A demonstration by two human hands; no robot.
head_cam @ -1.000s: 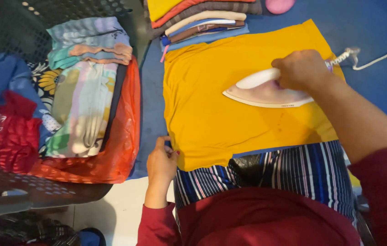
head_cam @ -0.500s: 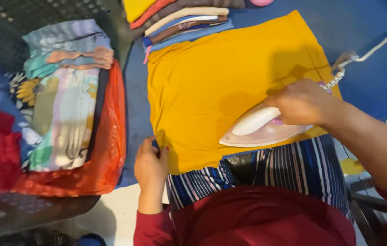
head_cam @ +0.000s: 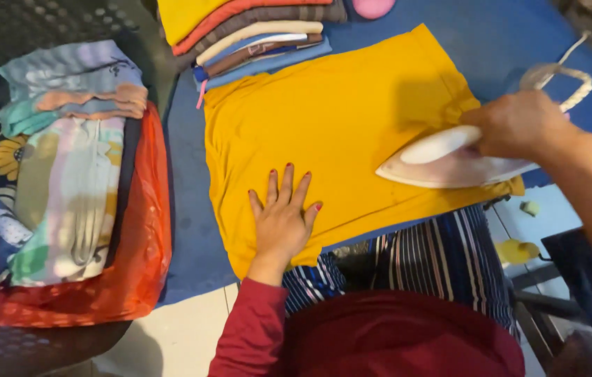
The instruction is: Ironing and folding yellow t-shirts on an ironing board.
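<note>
1. A smooth mustard-yellow cloth garment (head_cam: pixel 338 132) lies spread flat on a blue padded ironing surface (head_cam: pixel 491 49), its lower edge hanging just over the near rim.
2. The left hand (head_cam: pixel 283 220) lies palm-down on the garment's lower left part, fingers (head_cam: pixel 287 183) spread flat against the fabric, a dark red sleeve (head_cam: pixel 250 328) behind the wrist.
3. The right hand (head_cam: pixel 519 124) is at the garment's right edge, its fingers curled tight around the handle of a white, pointed plastic iron (head_cam: pixel 442 164) whose soleplate rests on the cloth.
4. A white braided cord (head_cam: pixel 568 73) loops behind that hand, to the garment's right.
5. Beyond the garment's far edge sits a stack of folded clothes (head_cam: pixel 254 28) in yellow, orange, grey, cream and blue layers.
6. Left of the garment, a dark perforated plastic basket (head_cam: pixel 3 28) holds a glossy orange plastic bag (head_cam: pixel 146 237) with folded pastel striped and floral fabrics (head_cam: pixel 65 188) on it.
7. Below the garment's near edge hangs blue-and-white striped cloth (head_cam: pixel 449 258).
</note>
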